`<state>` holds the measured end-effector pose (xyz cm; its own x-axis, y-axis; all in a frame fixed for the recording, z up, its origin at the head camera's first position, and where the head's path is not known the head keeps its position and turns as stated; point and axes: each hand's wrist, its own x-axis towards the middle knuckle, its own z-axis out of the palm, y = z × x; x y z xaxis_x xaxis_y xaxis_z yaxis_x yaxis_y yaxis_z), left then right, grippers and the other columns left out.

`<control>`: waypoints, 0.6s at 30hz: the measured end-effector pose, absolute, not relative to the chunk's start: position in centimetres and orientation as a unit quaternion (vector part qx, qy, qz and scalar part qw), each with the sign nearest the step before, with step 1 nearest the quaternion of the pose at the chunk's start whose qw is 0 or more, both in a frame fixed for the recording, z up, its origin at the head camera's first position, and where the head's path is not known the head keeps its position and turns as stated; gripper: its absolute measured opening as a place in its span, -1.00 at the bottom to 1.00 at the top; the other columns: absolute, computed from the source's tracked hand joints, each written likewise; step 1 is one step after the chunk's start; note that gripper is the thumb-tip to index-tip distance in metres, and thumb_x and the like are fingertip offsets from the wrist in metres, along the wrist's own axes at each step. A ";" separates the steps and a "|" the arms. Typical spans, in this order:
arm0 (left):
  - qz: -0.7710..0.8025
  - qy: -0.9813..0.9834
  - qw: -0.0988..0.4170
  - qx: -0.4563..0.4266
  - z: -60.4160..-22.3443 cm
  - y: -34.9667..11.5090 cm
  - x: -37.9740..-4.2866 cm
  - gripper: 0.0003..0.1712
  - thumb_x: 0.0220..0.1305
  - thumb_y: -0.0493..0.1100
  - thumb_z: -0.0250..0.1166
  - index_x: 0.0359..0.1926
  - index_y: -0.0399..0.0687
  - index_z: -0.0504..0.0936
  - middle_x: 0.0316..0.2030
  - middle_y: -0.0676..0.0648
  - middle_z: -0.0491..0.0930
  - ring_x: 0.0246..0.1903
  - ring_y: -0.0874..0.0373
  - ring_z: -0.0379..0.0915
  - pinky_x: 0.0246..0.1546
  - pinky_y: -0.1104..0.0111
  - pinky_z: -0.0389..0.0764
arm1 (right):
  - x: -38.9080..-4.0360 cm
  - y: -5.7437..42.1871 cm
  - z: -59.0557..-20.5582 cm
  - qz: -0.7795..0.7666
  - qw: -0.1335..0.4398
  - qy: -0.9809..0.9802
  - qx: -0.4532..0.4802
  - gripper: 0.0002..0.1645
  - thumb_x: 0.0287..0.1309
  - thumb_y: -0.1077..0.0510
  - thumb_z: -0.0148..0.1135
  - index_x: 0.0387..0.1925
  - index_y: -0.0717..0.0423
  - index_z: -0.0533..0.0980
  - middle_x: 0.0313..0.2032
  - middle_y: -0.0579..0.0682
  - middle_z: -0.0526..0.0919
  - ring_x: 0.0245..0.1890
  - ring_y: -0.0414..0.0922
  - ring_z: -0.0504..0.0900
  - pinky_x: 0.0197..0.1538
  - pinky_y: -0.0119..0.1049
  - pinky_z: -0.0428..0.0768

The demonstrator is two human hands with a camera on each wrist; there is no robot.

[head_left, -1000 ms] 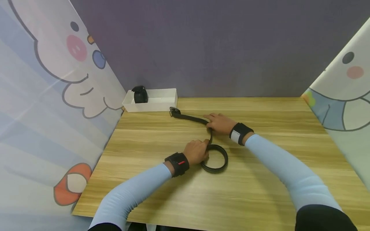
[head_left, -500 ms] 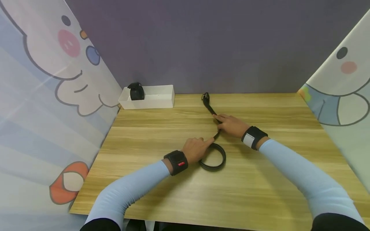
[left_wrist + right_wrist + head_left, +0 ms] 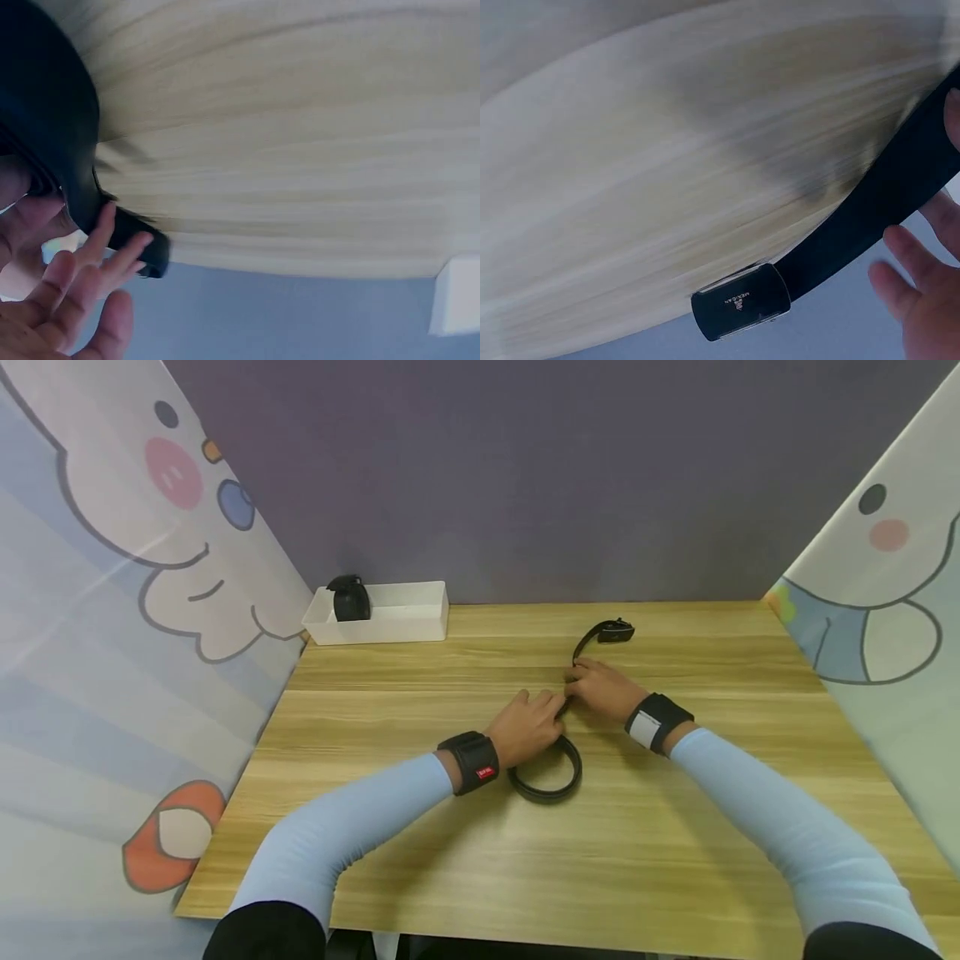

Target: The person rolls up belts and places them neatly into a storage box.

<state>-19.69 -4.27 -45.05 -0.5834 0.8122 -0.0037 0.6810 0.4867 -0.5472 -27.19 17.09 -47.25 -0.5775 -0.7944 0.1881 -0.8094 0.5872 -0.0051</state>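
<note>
A black belt (image 3: 577, 768) stands on edge on the table, its near end wound into a round coil. My left hand (image 3: 522, 728) is at the coil's upper left and pinches the belt where it leaves the coil. In the left wrist view, other left fingers (image 3: 67, 300) are spread. Farther along, my right hand (image 3: 603, 691) holds the strap (image 3: 900, 180) between thumb and fingers. Beyond that hand the free end bends right to the buckle (image 3: 741, 302), a dark plate with small light lettering. The hands partly hide the strap between them.
A white tray (image 3: 405, 628) stands at the back left of the wooden table (image 3: 420, 877). In it is a rolled-up black thing (image 3: 351, 602). A grey panel (image 3: 525, 485) rises behind the table, with cartoon-printed sheets (image 3: 90, 677) at both sides.
The buckle end has swung from the left, past the back, over to the right. My right hand has shifted right along with the strap; the left has moved slightly right and up beside the coil.
</note>
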 end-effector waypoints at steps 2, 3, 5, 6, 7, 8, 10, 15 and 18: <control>0.226 -0.868 0.113 -0.428 -45.1 -4.1 -19.9 -0.69 0.59 0.04 0.12 0.10 0.18 0.75 0.14 -0.02 0.56 0.02 0.14 0.59 -0.18 0.33 0.73 | -26.8 17.5 -47.4 0.044 0.097 -0.888 0.447 -0.85 0.13 0.27 0.51 -0.22 0.13 0.77 -0.02 0.20 0.75 0.14 0.30 0.63 0.28 0.21 0.58; 0.209 -0.877 0.105 -0.420 -45.1 -4.1 -19.9 -0.69 0.58 0.05 0.14 0.07 0.17 0.77 0.11 -0.01 0.58 -0.02 0.15 0.61 -0.23 0.35 0.73 | -26.6 17.7 -47.6 0.046 0.104 -0.889 0.444 -0.86 0.11 0.25 0.53 -0.24 0.11 0.76 -0.07 0.18 0.76 0.09 0.27 0.64 0.25 0.20 0.59; 0.186 -0.889 0.100 -0.406 -45.4 -4.0 -20.1 -0.70 0.56 0.03 0.16 0.00 0.13 0.80 -0.01 0.02 0.61 -0.14 0.18 0.62 -0.35 0.39 0.72 | -26.1 18.1 -47.9 0.052 0.117 -0.890 0.439 -0.84 0.08 0.19 0.57 -0.28 0.09 0.75 -0.17 0.13 0.77 0.00 0.22 0.64 0.16 0.18 0.62; 0.178 -0.893 0.101 -0.401 -45.5 -4.0 -20.1 -0.70 0.55 0.03 0.17 -0.04 0.12 0.81 -0.07 0.03 0.62 -0.20 0.20 0.62 -0.41 0.41 0.70 | -25.8 18.2 -48.0 0.057 0.121 -0.891 0.434 -0.84 0.07 0.16 0.59 -0.29 0.08 0.75 -0.21 0.11 0.77 -0.04 0.21 0.63 0.11 0.18 0.64; 0.173 -0.895 0.102 -0.397 -45.6 -3.9 -20.1 -0.71 0.54 0.02 0.17 -0.09 0.10 0.81 -0.13 0.04 0.61 -0.26 0.22 0.60 -0.46 0.44 0.68 | -25.6 18.3 -48.2 0.063 0.127 -0.890 0.433 -0.82 0.05 0.13 0.61 -0.31 0.07 0.74 -0.25 0.10 0.76 -0.09 0.20 0.63 0.04 0.17 0.65; 0.175 -0.895 0.108 -0.397 -45.7 -3.9 -20.2 -0.71 0.53 0.01 0.17 -0.13 0.10 0.82 -0.17 0.05 0.60 -0.30 0.23 0.59 -0.49 0.45 0.66 | -25.4 18.4 -48.4 0.066 0.133 -0.890 0.431 -0.82 0.05 0.12 0.61 -0.33 0.06 0.74 -0.28 0.08 0.75 -0.11 0.19 0.62 0.00 0.17 0.65; 0.199 -0.885 0.124 -0.403 -45.9 -4.0 -20.3 -0.69 0.55 -0.01 0.14 -0.18 0.10 0.81 -0.23 0.07 0.59 -0.36 0.26 0.55 -0.55 0.48 0.62 | -25.0 18.4 -48.6 0.065 0.142 -0.892 0.424 -0.81 0.04 0.10 0.62 -0.34 0.05 0.74 -0.30 0.08 0.75 -0.12 0.20 0.61 -0.04 0.19 0.65; 0.283 -0.852 0.138 -0.419 -45.8 -4.2 -20.5 -0.62 0.62 -0.03 0.04 -0.23 0.08 0.78 -0.33 0.13 0.57 -0.46 0.34 0.48 -0.59 0.53 0.54 | -24.1 18.6 -48.4 0.046 0.160 -0.900 0.403 -0.80 0.05 0.05 0.62 -0.34 0.03 0.75 -0.30 0.09 0.75 -0.12 0.21 0.61 0.04 0.27 0.61; 0.293 -0.850 0.126 -0.419 -45.7 -4.4 -20.3 -0.62 0.61 -0.06 0.04 -0.27 0.08 0.76 -0.36 0.14 0.59 -0.49 0.35 0.47 -0.60 0.53 0.54 | -23.4 18.6 -48.4 0.046 0.158 -0.906 0.390 -0.81 0.05 0.06 0.61 -0.34 0.03 0.76 -0.29 0.10 0.76 -0.11 0.21 0.60 0.05 0.28 0.61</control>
